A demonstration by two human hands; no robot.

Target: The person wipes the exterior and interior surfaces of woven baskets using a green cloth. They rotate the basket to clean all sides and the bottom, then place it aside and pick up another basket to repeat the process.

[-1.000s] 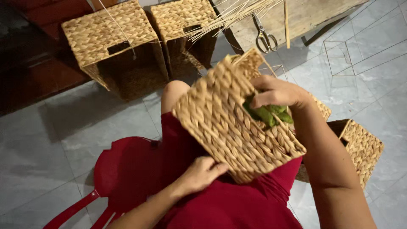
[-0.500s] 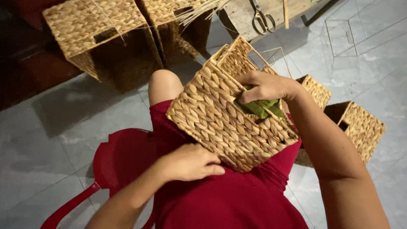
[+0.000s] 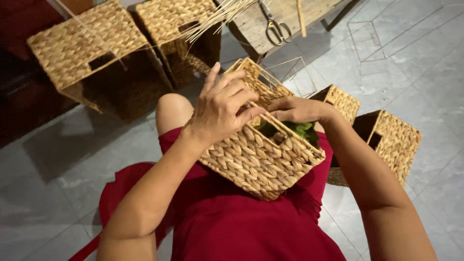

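A square woven straw basket [image 3: 263, 157] rests on my lap over red clothing, tilted on one corner. My left hand [image 3: 223, 108] lies over its upper left side, fingers curled against the weave. My right hand [image 3: 295, 110] is at the basket's rim, fingers closed on it beside a bit of green material [image 3: 300, 130] that sits in the opening. The green piece is partly hidden by the rim and my fingers.
Two finished woven baskets [image 3: 92, 58] [image 3: 181, 34] stand upside down at the back. Two more baskets [image 3: 386, 140] [image 3: 338, 99] sit on the grey tiled floor to my right. Scissors [image 3: 274, 25] and thin reeds [image 3: 217, 19] lie on a wooden bench; wire frames [image 3: 372, 36] stand nearby.
My left hand has left the basket's lower edge and come up onto its upper side. The basket has turned, showing more of its rim and opening. My right hand stays at the rim.
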